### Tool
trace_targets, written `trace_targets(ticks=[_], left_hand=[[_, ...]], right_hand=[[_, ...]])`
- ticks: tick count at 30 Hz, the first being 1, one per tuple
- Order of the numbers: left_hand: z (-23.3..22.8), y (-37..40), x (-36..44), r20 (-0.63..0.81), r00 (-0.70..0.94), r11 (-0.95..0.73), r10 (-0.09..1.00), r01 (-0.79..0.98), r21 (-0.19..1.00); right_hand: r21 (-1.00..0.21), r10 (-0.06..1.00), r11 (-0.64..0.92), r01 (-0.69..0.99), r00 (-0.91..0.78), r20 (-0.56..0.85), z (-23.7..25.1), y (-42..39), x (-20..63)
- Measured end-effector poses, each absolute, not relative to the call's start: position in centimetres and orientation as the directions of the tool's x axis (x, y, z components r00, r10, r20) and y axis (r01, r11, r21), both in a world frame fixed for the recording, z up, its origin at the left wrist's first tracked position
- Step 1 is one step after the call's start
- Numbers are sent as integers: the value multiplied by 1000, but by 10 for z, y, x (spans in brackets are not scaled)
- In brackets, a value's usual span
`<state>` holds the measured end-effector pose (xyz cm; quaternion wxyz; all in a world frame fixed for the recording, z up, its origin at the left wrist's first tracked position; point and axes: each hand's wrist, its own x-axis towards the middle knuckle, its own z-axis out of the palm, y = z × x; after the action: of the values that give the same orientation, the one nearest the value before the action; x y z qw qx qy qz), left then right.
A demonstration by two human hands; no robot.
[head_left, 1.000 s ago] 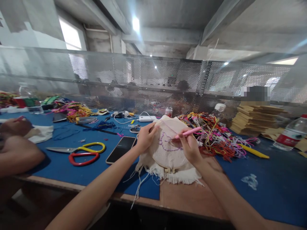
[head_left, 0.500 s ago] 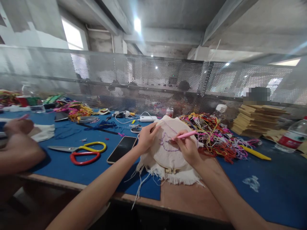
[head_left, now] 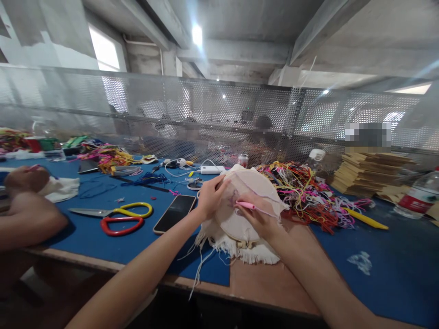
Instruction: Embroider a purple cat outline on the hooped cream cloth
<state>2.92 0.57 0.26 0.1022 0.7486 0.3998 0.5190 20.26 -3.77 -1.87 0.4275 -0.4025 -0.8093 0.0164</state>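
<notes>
Frayed cream cloth [head_left: 259, 179] is stretched in an embroidery hoop [head_left: 245, 244], which leans up toward the back, its clamp at the near edge. My left hand [head_left: 210, 197] grips the hoop's left rim, fingers on the front and the underside hidden. In my right hand [head_left: 263, 221] is a pink punch needle [head_left: 246, 205], held low over the middle of the cloth, its tip turned left. Purple thread trails from it to the right. A purple stitched outline partly shows beside the tip; my right hand covers the rest.
To the left lie a phone [head_left: 174, 214] and large scissors [head_left: 120, 213]. Tangled coloured yarn [head_left: 302, 192] fills the back right, near a yellow tool [head_left: 366, 218] and a water bottle [head_left: 416, 194]. A co-worker's arm [head_left: 34, 214] rests at far left.
My right hand has moved down, and the punch needle has swung from pointing up-right to sloping slightly down-right. Its thread now stretches across the cloth. My left hand stays on the hoop.
</notes>
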Motion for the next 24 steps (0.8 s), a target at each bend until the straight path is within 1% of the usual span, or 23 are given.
trace_targets(ticks=[2, 4, 7, 10, 12, 18, 21, 24], left_hand=[[1, 8, 29, 694, 149, -660, 705, 496, 564], [-2, 11, 28, 692, 151, -659, 706, 497, 564], [-5, 14, 28, 688, 147, -657, 711, 489, 574], [-6, 15, 28, 685, 145, -655, 714, 484, 580], [-5, 15, 28, 683, 147, -653, 715, 487, 579], [-6, 18, 28, 678, 139, -647, 722, 484, 589], [-6, 18, 28, 671, 135, -641, 729, 479, 600], [-6, 18, 28, 667, 133, -638, 733, 472, 608]], right_hand=[[-424, 703, 632, 648, -250, 666, -20, -38, 202], [-515, 741, 606, 607, -195, 643, -22, -36, 204], [-677, 786, 595, 434, -140, 602, -25, -34, 208], [-753, 812, 579, 313, -139, 566, -25, -34, 210], [-764, 818, 572, 300, -145, 556, -24, -35, 211], [-748, 816, 568, 342, -118, 566, -23, -39, 212], [-720, 810, 571, 393, -131, 571, -24, -38, 213], [-667, 796, 580, 468, -148, 587, -23, -39, 213]])
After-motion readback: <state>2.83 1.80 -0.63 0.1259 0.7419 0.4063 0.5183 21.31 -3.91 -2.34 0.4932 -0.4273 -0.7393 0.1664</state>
